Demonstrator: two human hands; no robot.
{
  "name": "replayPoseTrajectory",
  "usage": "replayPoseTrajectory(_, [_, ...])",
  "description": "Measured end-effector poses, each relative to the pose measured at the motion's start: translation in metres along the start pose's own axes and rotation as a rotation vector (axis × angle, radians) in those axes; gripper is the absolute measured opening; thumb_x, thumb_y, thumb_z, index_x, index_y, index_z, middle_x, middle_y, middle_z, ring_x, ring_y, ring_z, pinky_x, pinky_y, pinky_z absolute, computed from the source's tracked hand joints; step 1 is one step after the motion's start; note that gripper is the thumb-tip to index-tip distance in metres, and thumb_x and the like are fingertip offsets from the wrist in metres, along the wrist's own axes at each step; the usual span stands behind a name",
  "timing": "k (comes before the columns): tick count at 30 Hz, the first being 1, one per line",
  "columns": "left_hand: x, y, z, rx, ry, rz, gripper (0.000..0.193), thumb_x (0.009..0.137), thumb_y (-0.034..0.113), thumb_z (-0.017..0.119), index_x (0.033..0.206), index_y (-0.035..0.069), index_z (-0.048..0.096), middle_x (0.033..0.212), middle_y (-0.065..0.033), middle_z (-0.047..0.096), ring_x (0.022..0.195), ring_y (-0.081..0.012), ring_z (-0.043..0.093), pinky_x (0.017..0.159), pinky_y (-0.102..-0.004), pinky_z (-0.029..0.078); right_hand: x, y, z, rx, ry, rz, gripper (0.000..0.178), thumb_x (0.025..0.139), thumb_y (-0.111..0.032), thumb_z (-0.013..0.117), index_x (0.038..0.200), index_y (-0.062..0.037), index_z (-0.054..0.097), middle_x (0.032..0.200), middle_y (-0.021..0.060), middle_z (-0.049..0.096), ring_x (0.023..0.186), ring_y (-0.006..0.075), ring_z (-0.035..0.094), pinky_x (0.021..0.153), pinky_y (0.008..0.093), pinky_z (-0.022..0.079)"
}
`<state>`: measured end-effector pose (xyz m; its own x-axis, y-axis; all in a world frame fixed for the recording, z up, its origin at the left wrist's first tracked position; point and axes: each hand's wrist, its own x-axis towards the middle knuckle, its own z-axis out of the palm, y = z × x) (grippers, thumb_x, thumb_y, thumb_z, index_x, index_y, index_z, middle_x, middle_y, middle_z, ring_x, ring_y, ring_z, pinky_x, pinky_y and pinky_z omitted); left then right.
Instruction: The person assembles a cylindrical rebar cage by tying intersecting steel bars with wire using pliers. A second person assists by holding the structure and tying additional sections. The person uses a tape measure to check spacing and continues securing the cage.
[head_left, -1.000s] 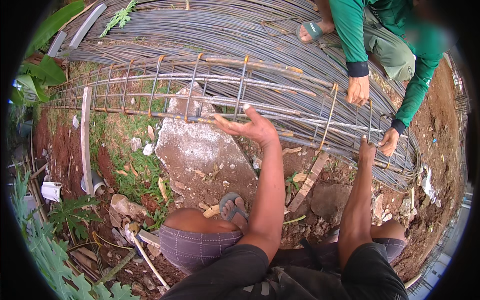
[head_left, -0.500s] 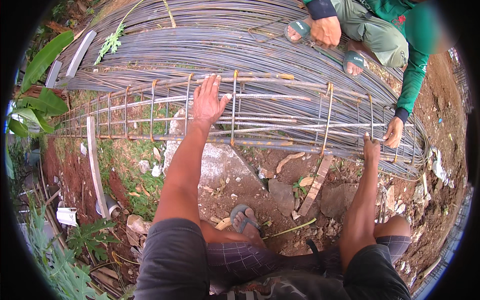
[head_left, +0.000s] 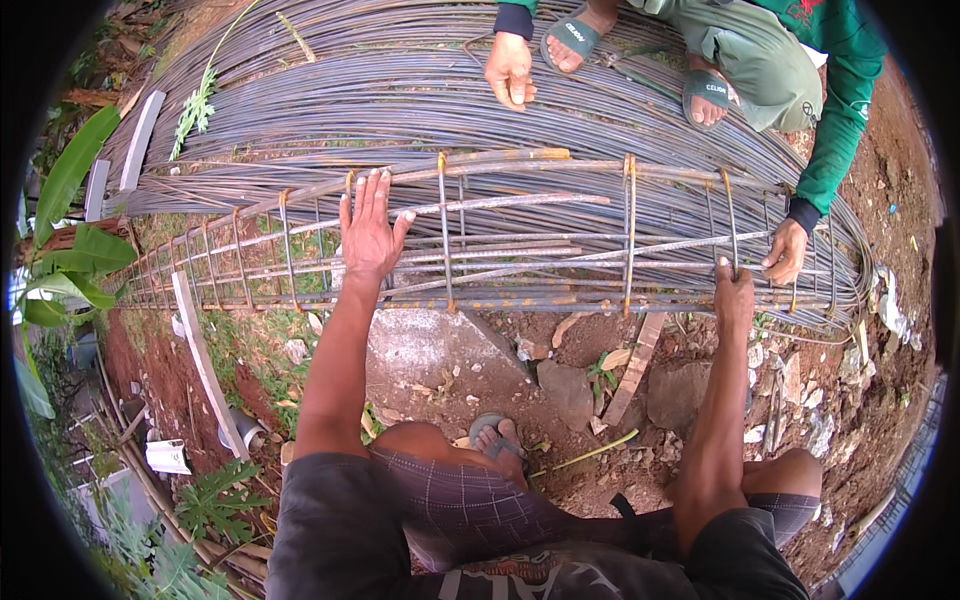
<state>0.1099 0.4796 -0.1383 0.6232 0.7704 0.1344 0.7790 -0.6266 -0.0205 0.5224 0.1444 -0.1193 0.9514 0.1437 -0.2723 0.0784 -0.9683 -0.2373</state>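
Observation:
Across the middle lies a long rebar cage (head_left: 540, 205), its lengthwise bars ringed by rusty-cornered square stirrups (head_left: 445, 232). On its left part my left hand (head_left: 370, 238) rests flat, fingers stretched and thumb apart. My right hand (head_left: 734, 296) is closed around the cage's near side, by the foot of a stirrup towards the right end. Exactly which bar the fingers wrap is partly hidden. Beside it, a co-worker's hand (head_left: 787, 252) touches the same end from the far side. The co-worker's other hand (head_left: 511, 72) hangs over the bars behind, apparently holding nothing.
Long loose steel bars (head_left: 330, 90) spread behind and under the cage, bent round at the right. The co-worker squats on them in sandals (head_left: 706, 98). Nearer me are a concrete slab (head_left: 440, 350), a wooden strip (head_left: 635, 368), a pale plank (head_left: 208, 365), stones and plants.
My left hand has slid a little left along the cage. The co-worker's free hand has swung left over the bars. My right hand keeps its hold, and the whole view has shifted slightly.

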Motion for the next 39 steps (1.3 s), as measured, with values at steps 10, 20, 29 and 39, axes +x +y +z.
replayPoseTrajectory(10, [0.009,-0.016,-0.007,0.103,-0.021,0.004,0.069,0.093,0.056,0.039,0.148,0.017,0.028,0.155,-0.0089,0.024,0.143,-0.0360,0.015,0.113,-0.0585,0.006,-0.013,0.017,0.014,0.075,-0.073,0.016,0.065,0.088,-0.057,0.053,0.126,-0.0029,0.050,0.109,0.0187,0.066,0.103,0.0349,0.062,0.087,0.0489,0.044])
replayPoseTrajectory(20, [0.013,-0.010,-0.005,0.038,-0.101,-0.035,0.071,0.093,0.055,0.041,0.151,0.018,0.022,0.158,-0.0070,0.016,0.145,-0.0321,0.010,0.114,-0.0559,0.009,-0.011,-0.016,-0.003,-0.211,0.013,-0.165,0.059,0.088,-0.058,0.051,0.103,-0.0011,0.061,0.109,0.0247,0.061,0.113,0.0453,0.049,0.090,0.0533,0.044])
replayPoseTrajectory(29, [0.013,-0.012,-0.005,0.032,-0.112,-0.048,0.069,0.095,0.057,0.035,0.151,0.020,0.019,0.158,-0.0047,0.014,0.146,-0.0297,0.008,0.115,-0.0539,0.012,-0.015,-0.048,-0.228,-0.571,-0.413,-0.240,0.053,0.088,-0.049,0.057,0.117,-0.0048,0.063,0.116,0.0171,0.064,0.109,0.0301,0.060,0.095,0.0397,0.045])
replayPoseTrajectory(39, [0.011,-0.010,-0.007,-0.006,-0.102,-0.067,0.069,0.095,0.055,0.039,0.151,0.019,0.021,0.157,-0.0053,0.016,0.145,-0.0291,0.009,0.114,-0.0545,0.015,0.007,0.062,-0.273,-0.354,-0.174,-0.154,0.052,0.090,-0.040,0.059,0.127,-0.0029,0.055,0.111,0.0175,0.066,0.098,0.0273,0.066,0.090,0.0396,0.049])
